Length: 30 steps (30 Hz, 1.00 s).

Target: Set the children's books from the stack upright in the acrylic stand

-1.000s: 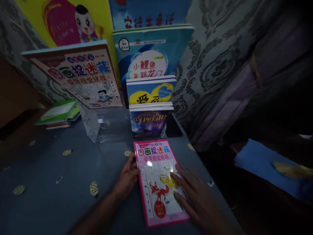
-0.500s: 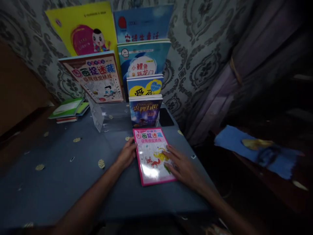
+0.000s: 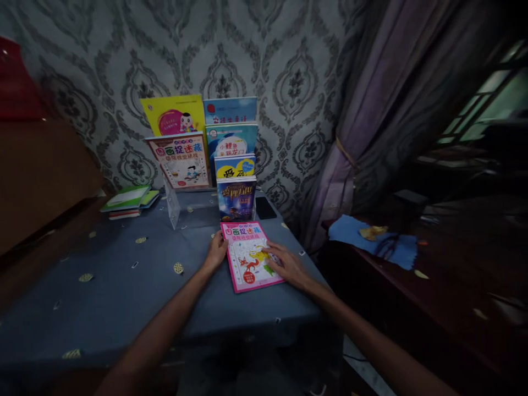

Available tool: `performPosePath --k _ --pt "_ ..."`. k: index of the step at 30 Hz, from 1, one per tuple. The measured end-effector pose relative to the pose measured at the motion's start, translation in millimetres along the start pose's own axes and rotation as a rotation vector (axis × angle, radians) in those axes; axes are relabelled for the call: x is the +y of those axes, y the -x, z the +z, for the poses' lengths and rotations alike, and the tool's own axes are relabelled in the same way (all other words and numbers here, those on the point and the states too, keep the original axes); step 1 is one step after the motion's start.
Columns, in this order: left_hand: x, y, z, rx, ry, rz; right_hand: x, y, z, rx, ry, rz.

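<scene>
A pink-bordered children's book (image 3: 251,253) with a cartoon fox and a yellow cat-like animal on its cover lies face up on the cloth-covered table. My left hand (image 3: 216,252) is at its upper left edge, fingers curled and the thumb against the side. Across the right part of the cover rests my right hand (image 3: 290,267), fingers spread. Just behind stands a clear acrylic rack (image 3: 172,206). Its right column holds a purple-blue book (image 3: 236,201), a blue-and-yellow book (image 3: 235,165), a teal book (image 3: 232,142) and a blue book (image 3: 231,109).
The rack's left column has a brown-bordered book (image 3: 181,162) before a yellow book (image 3: 171,113). A small book stack (image 3: 130,201) lies left. A dark phone-like slab (image 3: 265,208) is right of the rack. Beyond the table's right edge, a blue cloth (image 3: 373,242) lies on a dark surface.
My view has tilted up and drawn back, showing more wall and curtain. Both hands stay at the pink book; the glare on its cover is gone, baring a red round badge.
</scene>
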State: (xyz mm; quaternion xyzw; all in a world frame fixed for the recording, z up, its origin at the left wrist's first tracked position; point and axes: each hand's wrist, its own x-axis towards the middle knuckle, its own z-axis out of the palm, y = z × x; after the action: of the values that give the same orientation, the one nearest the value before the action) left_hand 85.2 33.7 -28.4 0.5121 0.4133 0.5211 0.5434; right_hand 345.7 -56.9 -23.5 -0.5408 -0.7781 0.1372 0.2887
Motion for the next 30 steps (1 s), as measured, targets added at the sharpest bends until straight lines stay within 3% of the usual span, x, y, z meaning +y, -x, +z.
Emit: performPosePath --k 2,6,11,17,23,30 --pt "0.6 1.2 -4.8 -0.004 -0.206 0.095 2.9 -2.9 0.5 -0.006 0.066 -0.018" --pt "-2.2 4.3 -9.1 -0.044 -0.84 0.326 3.7 -27.2 4.8 -0.025 0.24 -0.06" --pt "-9.1 4.3 -6.5 -0.135 -1.229 0.322 -5.7 -78.1 14.4 -0.093 0.34 -0.046" --pt "-11.7 3.4 -5.5 -0.207 -1.391 0.339 11.8 -104.9 29.8 0.015 0.336 0.006" --pt "10.9 7.5 1.7 -0.276 -1.42 0.254 27.8 -109.2 39.4 0.038 0.378 0.025" --pt "28.1 13.2 4.4 -0.349 -1.453 0.21 23.9 -86.5 38.1 0.019 0.434 0.038"
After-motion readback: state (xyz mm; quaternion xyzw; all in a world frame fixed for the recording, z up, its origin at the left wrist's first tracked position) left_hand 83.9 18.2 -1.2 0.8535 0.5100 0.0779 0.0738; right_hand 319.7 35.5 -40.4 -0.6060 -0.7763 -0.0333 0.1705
